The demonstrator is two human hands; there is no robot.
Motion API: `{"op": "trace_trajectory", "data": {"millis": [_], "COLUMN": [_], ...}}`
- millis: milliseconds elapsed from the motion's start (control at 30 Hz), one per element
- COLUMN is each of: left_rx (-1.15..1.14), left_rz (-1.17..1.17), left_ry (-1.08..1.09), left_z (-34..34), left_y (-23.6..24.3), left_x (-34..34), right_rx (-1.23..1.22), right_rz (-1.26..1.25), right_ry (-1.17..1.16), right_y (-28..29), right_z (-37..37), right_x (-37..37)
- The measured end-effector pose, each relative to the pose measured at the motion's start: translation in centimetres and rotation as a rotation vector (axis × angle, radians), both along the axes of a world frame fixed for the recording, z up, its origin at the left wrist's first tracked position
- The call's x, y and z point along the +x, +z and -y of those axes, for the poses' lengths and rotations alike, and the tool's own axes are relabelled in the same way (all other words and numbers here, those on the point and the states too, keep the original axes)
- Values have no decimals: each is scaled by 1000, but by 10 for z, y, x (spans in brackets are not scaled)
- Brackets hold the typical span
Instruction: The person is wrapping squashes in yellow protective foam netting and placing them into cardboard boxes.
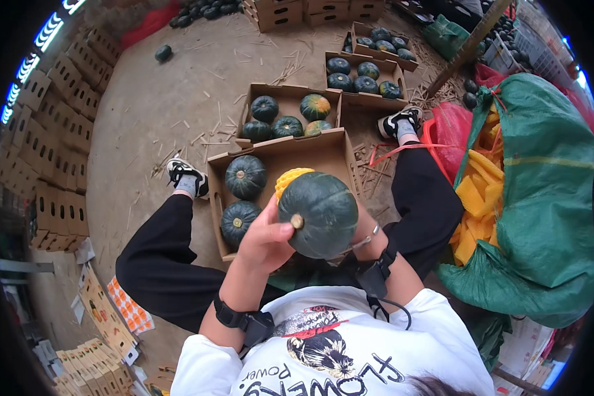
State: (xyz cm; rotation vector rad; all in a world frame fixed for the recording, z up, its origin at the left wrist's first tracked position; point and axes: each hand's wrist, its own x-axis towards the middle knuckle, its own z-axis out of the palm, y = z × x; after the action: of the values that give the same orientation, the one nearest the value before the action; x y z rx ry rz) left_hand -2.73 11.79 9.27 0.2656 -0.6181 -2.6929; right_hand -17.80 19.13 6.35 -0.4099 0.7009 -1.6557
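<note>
A dark green pumpkin (320, 214) is held up over the near end of an open cardboard box (214, 198). My left hand (268, 231) grips its left side, the thumb beside the pale stem. Behind its right side lies my right hand (365, 228); most of those fingers are hidden, but the palm rests against the pumpkin. A yellow foam net (292, 179) shows at the pumpkin's far left edge, above my left fingers. Inside the box, along its left wall, sit two more green pumpkins, the farther one (245, 177) and the nearer one (239, 222).
Farther boxes hold more pumpkins, such as this box (336, 105). To the right, a green woven sack (541, 165) spills yellow foam nets (482, 195). Stacked cartons (59, 145) line the left. A lone pumpkin (164, 53) sits on the floor, with straw-like scraps scattered about.
</note>
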Motion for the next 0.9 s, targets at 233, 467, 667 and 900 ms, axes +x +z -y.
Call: {"op": "trace_trajectory", "data": {"millis": [233, 467, 667, 900], "left_rx": [-439, -273, -262, -370], "left_rz": [363, 424, 457, 455], "left_ry": [355, 189, 173, 455], "left_z": [5, 5, 6, -3], "left_y": [-11, -6, -11, -21], "left_x": [-2, -4, -8, -18], "right_rx": [215, -72, -100, 145], "right_rz": [-876, 27, 111, -346], "right_ry": [-434, -12, 27, -144], "right_y": [3, -1, -9, -17], "right_z": [1, -28, -32, -30], "right_x": [-15, -2, -7, -4]}}
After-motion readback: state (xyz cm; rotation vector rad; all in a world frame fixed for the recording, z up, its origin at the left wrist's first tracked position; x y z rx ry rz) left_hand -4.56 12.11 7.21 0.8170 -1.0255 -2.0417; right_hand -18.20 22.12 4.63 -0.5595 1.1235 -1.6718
